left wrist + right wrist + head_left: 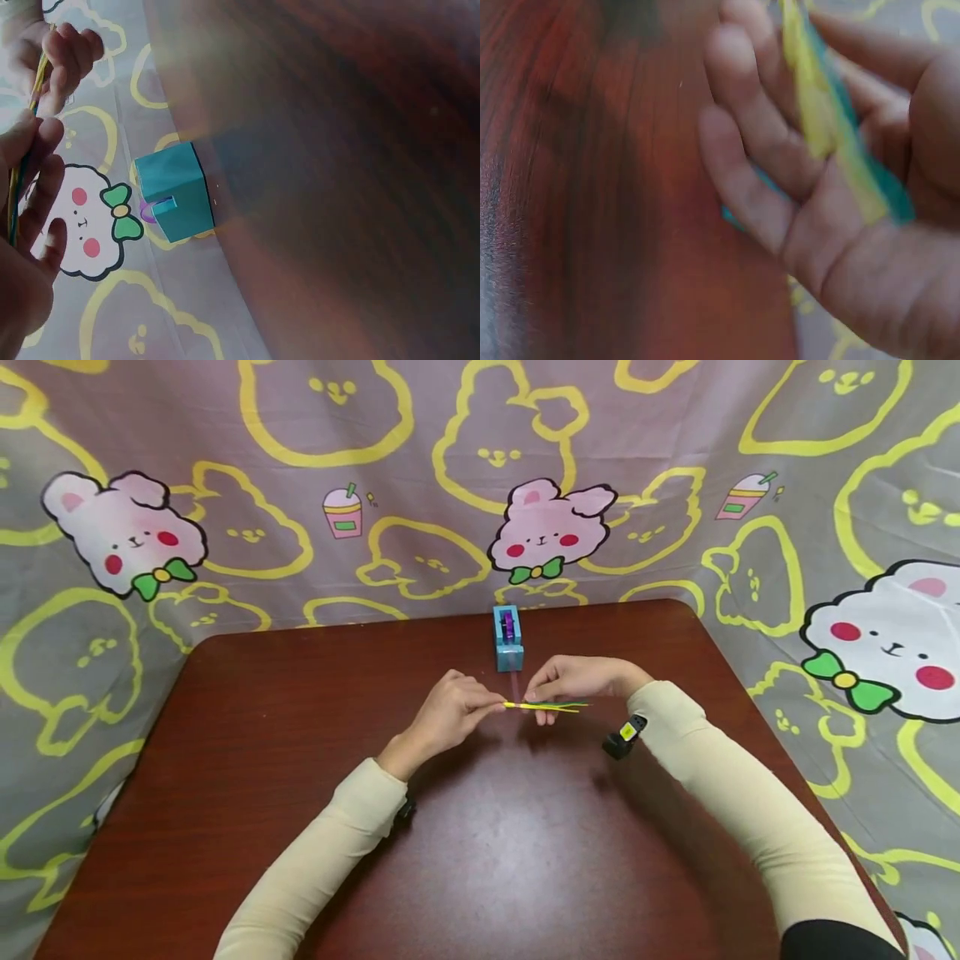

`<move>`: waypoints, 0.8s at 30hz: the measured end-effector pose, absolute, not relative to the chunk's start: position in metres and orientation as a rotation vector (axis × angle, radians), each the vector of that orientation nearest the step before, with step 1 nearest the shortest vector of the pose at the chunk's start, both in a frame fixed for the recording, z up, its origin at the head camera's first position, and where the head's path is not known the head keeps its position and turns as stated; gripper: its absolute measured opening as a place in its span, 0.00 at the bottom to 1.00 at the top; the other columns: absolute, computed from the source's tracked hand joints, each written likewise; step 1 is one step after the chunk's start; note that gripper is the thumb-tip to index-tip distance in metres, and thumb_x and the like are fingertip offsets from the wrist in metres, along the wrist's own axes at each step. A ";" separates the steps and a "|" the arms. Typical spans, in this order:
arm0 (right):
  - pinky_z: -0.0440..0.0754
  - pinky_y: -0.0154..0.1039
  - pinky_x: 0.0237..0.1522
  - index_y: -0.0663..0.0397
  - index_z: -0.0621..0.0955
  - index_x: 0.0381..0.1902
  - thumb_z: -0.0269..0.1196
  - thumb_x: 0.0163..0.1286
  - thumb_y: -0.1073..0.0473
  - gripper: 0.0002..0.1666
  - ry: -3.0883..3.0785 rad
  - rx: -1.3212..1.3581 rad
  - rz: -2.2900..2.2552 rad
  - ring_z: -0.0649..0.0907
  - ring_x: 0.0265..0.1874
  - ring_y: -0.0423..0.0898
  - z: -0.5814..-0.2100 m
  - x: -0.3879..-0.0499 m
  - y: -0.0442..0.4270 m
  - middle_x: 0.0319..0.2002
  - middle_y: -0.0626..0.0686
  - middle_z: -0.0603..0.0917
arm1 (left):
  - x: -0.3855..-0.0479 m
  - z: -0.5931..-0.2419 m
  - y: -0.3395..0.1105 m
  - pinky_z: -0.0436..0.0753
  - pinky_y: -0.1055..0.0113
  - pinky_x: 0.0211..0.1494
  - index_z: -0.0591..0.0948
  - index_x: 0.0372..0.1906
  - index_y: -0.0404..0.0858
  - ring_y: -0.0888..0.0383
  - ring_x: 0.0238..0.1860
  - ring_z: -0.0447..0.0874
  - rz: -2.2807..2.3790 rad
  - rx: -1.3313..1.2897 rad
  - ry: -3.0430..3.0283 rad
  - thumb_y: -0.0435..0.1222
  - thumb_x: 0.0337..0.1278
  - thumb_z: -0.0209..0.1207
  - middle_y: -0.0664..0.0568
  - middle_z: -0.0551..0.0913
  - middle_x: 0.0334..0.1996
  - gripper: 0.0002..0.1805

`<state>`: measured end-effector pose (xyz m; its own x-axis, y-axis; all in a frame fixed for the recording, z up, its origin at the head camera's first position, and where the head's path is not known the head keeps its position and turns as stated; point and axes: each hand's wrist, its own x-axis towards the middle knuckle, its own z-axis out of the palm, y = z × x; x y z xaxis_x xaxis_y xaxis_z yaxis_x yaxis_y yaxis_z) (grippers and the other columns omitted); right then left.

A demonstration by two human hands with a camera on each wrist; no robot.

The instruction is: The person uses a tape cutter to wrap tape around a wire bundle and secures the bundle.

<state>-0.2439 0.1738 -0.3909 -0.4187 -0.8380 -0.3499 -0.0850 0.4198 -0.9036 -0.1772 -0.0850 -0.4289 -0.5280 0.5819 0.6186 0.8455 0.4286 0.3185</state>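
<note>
A small bundle of thin yellow and green strips (558,706) is held level above the table, in front of a blue tape dispenser (509,657). My left hand (448,710) pinches its left end between thumb and fingers. Near the middle of the bundle, my right hand (573,678) pinches it, and the strips' loose ends run across the palm in the right wrist view. From the dispenser, a length of clear, pinkish tape (514,687) stretches down to the bundle between both hands. A purple tape roll (508,625) sits inside the dispenser.
The dark red-brown wooden table (300,693) spreads under both arms, with the dispenser near its back edge. A cartoon-printed cloth (420,485) hangs behind and along the sides. A black wrist camera (624,739) hangs by the right cuff.
</note>
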 end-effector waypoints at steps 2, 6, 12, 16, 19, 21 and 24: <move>0.83 0.53 0.48 0.80 0.80 0.48 0.57 0.79 0.59 0.21 1.655 -0.761 -1.142 0.87 0.36 0.57 -0.401 -0.249 0.176 0.34 0.66 0.87 | -0.176 -0.429 -0.085 0.75 0.59 0.43 0.92 0.37 0.39 0.61 0.27 0.80 -0.805 -1.213 -2.251 0.33 0.55 0.72 0.55 0.88 0.27 0.05; 0.83 0.50 0.47 0.88 0.74 0.50 0.52 0.80 0.62 0.24 1.435 -0.747 -1.240 0.87 0.33 0.51 -0.417 -0.254 0.181 0.33 0.60 0.89 | -0.175 -0.428 -0.086 0.75 0.59 0.45 0.92 0.37 0.39 0.61 0.28 0.81 -0.746 -1.209 -2.236 0.34 0.55 0.72 0.56 0.88 0.27 0.05; 0.83 0.45 0.45 0.80 0.80 0.47 0.50 0.81 0.61 0.22 1.309 -0.711 -1.338 0.87 0.31 0.48 -0.429 -0.255 0.182 0.32 0.57 0.89 | -0.175 -0.428 -0.088 0.74 0.60 0.46 0.92 0.38 0.40 0.61 0.29 0.80 -0.726 -1.194 -2.229 0.35 0.56 0.72 0.56 0.88 0.28 0.05; 0.84 0.45 0.44 0.81 0.79 0.47 0.48 0.81 0.64 0.20 1.307 -0.714 -1.340 0.87 0.32 0.48 -0.429 -0.254 0.184 0.31 0.57 0.89 | -0.175 -0.428 -0.086 0.74 0.60 0.46 0.92 0.38 0.40 0.62 0.28 0.80 -0.733 -1.197 -2.223 0.34 0.55 0.72 0.57 0.88 0.28 0.06; 0.85 0.45 0.42 0.82 0.78 0.47 0.51 0.80 0.65 0.18 1.334 -0.729 -1.331 0.87 0.32 0.49 -0.424 -0.253 0.185 0.31 0.57 0.88 | -0.175 -0.428 -0.086 0.74 0.61 0.45 0.92 0.39 0.41 0.62 0.28 0.79 -0.730 -1.195 -2.221 0.35 0.56 0.72 0.57 0.89 0.29 0.06; 0.85 0.44 0.40 0.82 0.78 0.47 0.53 0.79 0.65 0.18 1.375 -0.729 -1.324 0.86 0.30 0.49 -0.419 -0.252 0.185 0.30 0.57 0.88 | -0.176 -0.428 -0.086 0.74 0.61 0.44 0.92 0.40 0.41 0.62 0.28 0.80 -0.727 -1.192 -2.222 0.36 0.57 0.71 0.57 0.89 0.30 0.07; 0.85 0.42 0.35 0.81 0.79 0.47 0.56 0.78 0.64 0.17 1.475 -0.736 -1.291 0.85 0.28 0.48 -0.410 -0.249 0.186 0.28 0.58 0.87 | -0.175 -0.427 -0.086 0.73 0.62 0.42 0.92 0.41 0.42 0.63 0.27 0.79 -0.733 -1.186 -2.226 0.37 0.57 0.71 0.57 0.89 0.30 0.08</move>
<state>-0.2489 0.1857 -0.4103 -0.3139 -0.9056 -0.2853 0.1626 0.2448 -0.9559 -0.1755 -0.0856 -0.4266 -0.4891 0.5781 0.6532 0.8531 0.4730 0.2202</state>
